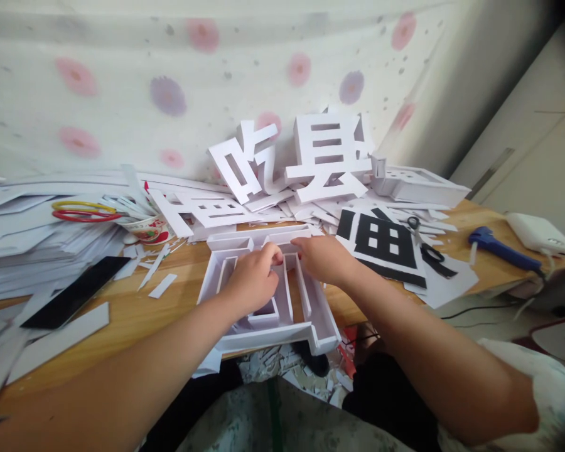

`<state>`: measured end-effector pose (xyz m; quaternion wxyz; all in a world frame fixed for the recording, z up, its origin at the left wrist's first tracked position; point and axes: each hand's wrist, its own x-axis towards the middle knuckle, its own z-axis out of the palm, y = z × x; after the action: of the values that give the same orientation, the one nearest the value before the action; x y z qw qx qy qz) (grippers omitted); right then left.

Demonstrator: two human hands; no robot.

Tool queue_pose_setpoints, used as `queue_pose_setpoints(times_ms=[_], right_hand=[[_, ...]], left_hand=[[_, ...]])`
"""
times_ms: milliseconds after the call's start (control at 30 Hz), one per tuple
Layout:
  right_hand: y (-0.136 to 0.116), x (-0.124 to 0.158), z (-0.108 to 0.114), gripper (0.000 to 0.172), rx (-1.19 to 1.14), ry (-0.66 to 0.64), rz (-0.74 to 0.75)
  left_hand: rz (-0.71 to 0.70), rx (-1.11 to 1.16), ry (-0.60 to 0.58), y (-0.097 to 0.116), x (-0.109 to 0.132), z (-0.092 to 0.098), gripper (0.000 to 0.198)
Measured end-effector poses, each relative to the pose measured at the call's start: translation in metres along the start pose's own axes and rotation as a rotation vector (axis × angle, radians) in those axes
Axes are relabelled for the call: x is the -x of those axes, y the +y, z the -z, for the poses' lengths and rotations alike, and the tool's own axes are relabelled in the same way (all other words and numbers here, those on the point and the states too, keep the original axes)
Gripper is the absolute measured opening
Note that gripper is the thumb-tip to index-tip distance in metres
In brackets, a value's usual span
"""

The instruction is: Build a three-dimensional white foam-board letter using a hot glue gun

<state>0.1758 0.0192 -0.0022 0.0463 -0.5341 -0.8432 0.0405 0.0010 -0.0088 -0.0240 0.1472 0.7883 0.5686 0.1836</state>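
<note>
A hollow white foam-board character (327,317) lies at the front edge of the wooden table, its upright walls forming narrow channels. My left hand (254,279) is over its middle, closed, with thumb and forefinger pressed together; whatever they pinch is hidden. Across from it, my right hand (324,258) is curled at the upper right part of the same piece. Its index fingertip rests on a wall near the top, and its other fingers are folded down, partly out of sight.
Finished white characters (329,157) lean at the back. At right lie black stencil sheet (381,242), scissors (426,242), a blue glue gun (503,248) and a white box (541,232). Left are a patterned cup (150,230), a black strip (78,292) and stacked white sheets (42,251). Scraps (282,367) litter the floor.
</note>
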Motion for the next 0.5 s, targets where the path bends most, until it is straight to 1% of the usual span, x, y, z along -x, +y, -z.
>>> queue_pose_setpoints(times_ms=[67,167,333,500], right_hand=[[-0.005,0.002,0.001,0.037,0.052,0.000,0.017],[-0.008,0.001,0.000,0.034,0.093,-0.001,0.039],[-0.005,0.000,-0.003,0.038,0.092,0.009,0.042],[-0.003,0.002,-0.006,0.043,0.068,0.043,0.040]], left_hand=[[0.002,-0.033,-0.012,0.003,0.000,0.002,0.032],[0.012,-0.108,-0.031,0.011,-0.001,0.007,0.032],[0.046,-0.202,-0.076,0.024,-0.006,0.011,0.036],[0.079,-0.216,-0.119,0.029,-0.012,0.013,0.042]])
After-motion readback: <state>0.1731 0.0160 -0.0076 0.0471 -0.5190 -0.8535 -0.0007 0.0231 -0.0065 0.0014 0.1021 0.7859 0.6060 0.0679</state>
